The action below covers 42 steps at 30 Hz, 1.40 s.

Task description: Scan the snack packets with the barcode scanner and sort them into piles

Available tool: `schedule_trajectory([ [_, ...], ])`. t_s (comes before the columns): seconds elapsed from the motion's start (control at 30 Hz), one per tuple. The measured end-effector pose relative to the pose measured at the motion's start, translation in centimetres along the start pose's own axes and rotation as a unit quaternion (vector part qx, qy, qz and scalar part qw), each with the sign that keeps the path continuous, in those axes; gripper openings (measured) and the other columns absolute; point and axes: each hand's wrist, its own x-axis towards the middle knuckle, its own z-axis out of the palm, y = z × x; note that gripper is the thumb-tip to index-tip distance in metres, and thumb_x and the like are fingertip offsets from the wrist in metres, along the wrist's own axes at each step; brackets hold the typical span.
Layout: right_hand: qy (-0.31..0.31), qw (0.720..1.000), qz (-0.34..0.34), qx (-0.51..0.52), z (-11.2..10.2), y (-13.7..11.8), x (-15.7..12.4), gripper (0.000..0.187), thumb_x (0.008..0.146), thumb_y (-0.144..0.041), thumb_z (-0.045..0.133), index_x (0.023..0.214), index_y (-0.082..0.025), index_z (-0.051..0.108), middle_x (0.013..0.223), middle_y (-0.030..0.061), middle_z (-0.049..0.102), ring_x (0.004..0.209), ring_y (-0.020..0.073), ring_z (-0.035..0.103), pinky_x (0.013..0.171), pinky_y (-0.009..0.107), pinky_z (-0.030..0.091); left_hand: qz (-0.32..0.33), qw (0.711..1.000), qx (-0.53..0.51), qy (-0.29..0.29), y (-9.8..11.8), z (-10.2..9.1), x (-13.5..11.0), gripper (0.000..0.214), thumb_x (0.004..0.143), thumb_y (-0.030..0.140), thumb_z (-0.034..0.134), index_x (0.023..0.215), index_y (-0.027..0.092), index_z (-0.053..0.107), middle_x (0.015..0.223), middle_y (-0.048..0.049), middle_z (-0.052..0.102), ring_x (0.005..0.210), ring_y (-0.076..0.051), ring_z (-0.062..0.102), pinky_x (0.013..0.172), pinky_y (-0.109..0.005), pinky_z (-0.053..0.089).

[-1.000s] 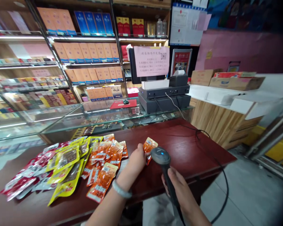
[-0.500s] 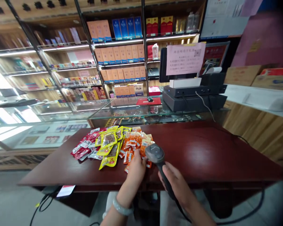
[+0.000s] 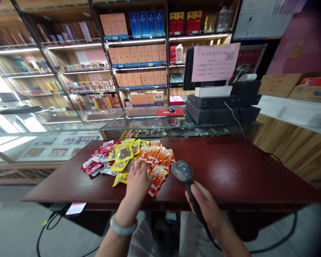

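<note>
Barcode scanner (image 3: 182, 172) just right of frame center, blue light on, right hand's (image 3: 205, 205) fingers clamped round its handle. Left hand (image 3: 138, 180) left of it, fingers slightly apart, over orange packets (image 3: 157, 179); can't tell if touching. Yellow packets (image 3: 123, 152), then red packets (image 3: 92, 167) farther left. All packets on the dark red table (image 3: 224, 171), lower half. Cash register (image 3: 223, 115) upper right.
</note>
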Motion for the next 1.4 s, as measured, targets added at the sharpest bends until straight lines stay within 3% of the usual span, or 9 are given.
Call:
schedule_trajectory([
  [0.1,-0.001,1.000,0.011,-0.007,-0.6,0.1,-0.2,0.049,0.080,-0.068,0.061,0.079,-0.019,0.053,0.062,-0.0042,0.049,0.049,0.0089,0.039,0.045,0.021,0.029,-0.001,0.997,0.033,-0.069,0.3,0.2,-2.6,0.049,0.076,0.052,0.068,0.109,0.016,0.063,0.113,-0.0153,0.063,0.111,-0.033,0.055,0.099,-0.043,0.040],
  [0.33,0.002,1.000,0.028,0.005,-1.3,1.9,-0.4,0.049,0.078,-0.068,0.064,0.080,-0.019,0.057,0.062,-0.0036,0.052,0.048,0.0090,0.042,0.045,0.020,0.030,-0.026,0.995,0.029,-0.094,1.0,1.1,-3.6,0.048,0.070,0.052,0.074,0.099,0.017,0.058,0.105,-0.0129,0.063,0.106,-0.031,0.058,0.093,-0.039,0.043],
  [0.57,0.005,0.999,0.027,0.020,-2.1,2.3,-0.6,0.049,0.077,-0.067,0.065,0.078,-0.019,0.057,0.061,-0.0032,0.052,0.048,0.0084,0.041,0.044,0.020,0.028,-0.061,0.992,-0.034,-0.107,1.5,1.1,-3.5,0.075,0.066,0.051,0.077,0.123,0.014,0.045,0.116,-0.0179,0.062,0.111,-0.032,0.061,0.090,-0.037,0.046],
  [0.7,0.024,0.999,0.036,0.031,-3.0,2.4,-0.6,0.049,0.077,-0.066,0.067,0.083,-0.018,0.060,0.064,-0.0023,0.055,0.051,0.0087,0.044,0.046,0.019,0.030,-0.081,0.979,-0.034,-0.186,1.1,0.8,-3.6,0.055,0.071,0.050,0.073,0.108,0.016,0.051,0.102,-0.0162,0.069,0.101,-0.032,0.067,0.080,-0.034,0.046],
  [0.83,0.039,0.997,0.044,0.047,-4.0,2.6,-0.4,0.052,0.074,-0.068,0.069,0.087,-0.018,0.061,0.064,-0.0024,0.055,0.051,0.0084,0.045,0.046,0.019,0.031,-0.075,0.971,-0.112,-0.199,1.5,1.2,-3.5,0.032,0.081,0.042,0.062,0.101,0.020,0.051,0.094,-0.0107,0.071,0.093,-0.027,0.068,0.074,-0.030,0.046],
  [0.93,0.064,0.995,0.048,0.062,-4.9,2.2,-0.2,0.055,0.072,-0.070,0.069,0.088,-0.019,0.061,0.064,-0.0019,0.056,0.050,0.0083,0.045,0.045,0.018,0.031,-0.063,0.952,-0.249,-0.164,3.6,2.7,-2.6,0.023,0.084,0.039,0.055,0.098,0.023,0.048,0.089,-0.0057,0.070,0.087,-0.023,0.067,0.074,-0.029,0.046],
  [1.03,0.084,0.993,0.026,0.082,-5.8,1.0,0.3,0.053,0.074,-0.070,0.067,0.089,-0.019,0.060,0.066,-0.0019,0.056,0.052,0.0086,0.046,0.046,0.018,0.033,-0.056,0.918,-0.370,-0.132,7.2,4.9,-0.7,0.021,0.084,0.040,0.054,0.092,0.022,0.046,0.080,-0.0018,0.066,0.077,-0.020,0.064,0.070,-0.028,0.047],
  [1.2,0.068,0.995,-0.034,0.065,-7.3,-1.9,1.5,0.049,0.083,-0.067,0.057,0.076,-0.019,0.052,0.061,-0.0049,0.046,0.049,0.0070,0.038,0.044,0.018,0.030,-0.052,0.856,-0.491,-0.149,13.6,8.1,2.2,0.023,0.084,0.040,0.056,0.090,0.022,0.044,0.072,0.0009,0.061,0.068,-0.017,0.060,0.065,-0.027,0.045],
  [1.4,0.053,0.995,-0.028,0.075,-8.2,-2.8,2.3,0.048,0.083,-0.067,0.058,0.078,-0.020,0.049,0.058,-0.0071,0.041,0.046,0.0061,0.032,0.041,0.018,0.024,-0.020,0.858,-0.491,-0.152,16.8,8.2,3.7,0.020,0.081,0.033,0.060,0.085,0.020,0.046,0.076,-0.0030,0.062,0.074,-0.020,0.060,0.070,-0.029,0.044],
])
